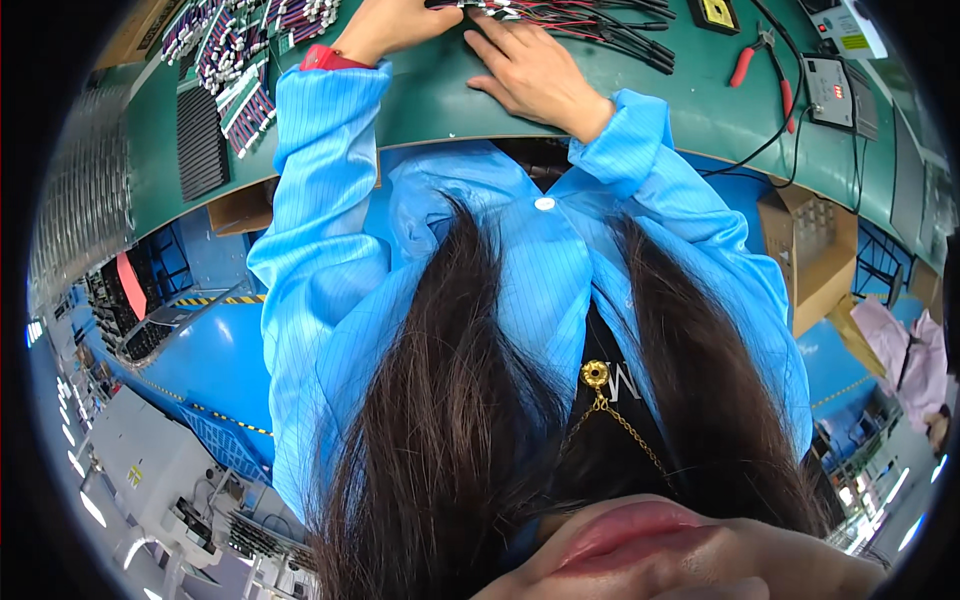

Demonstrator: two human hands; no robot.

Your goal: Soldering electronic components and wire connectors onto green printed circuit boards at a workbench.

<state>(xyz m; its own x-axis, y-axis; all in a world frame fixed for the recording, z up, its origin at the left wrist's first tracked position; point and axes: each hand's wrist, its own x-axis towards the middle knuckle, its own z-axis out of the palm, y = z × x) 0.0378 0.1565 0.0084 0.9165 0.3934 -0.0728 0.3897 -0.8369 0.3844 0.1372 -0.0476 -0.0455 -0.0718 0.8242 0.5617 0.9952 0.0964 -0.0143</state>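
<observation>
Overhead, the view looks down past long dark hair and a blue striped coat to a green worktop (430,100) with a curved front edge. Both hands lie at its far side. The left hand (385,25) is partly cut off by the picture's edge, so I cannot tell whether it grips anything. The right hand (535,70) lies flat, fingers spread, fingertips touching a bundle of red and black wires (590,20) that runs off to its right. Left of the left hand lie rows of small parts (240,40) and a black ribbed mat (200,140). Well right of the right hand sit red-handled pliers (765,65) and a small grey box (835,90) with a black cable. Under the worktop, cardboard boxes (815,255) stand by a blue floor (215,350) with striped tape.
</observation>
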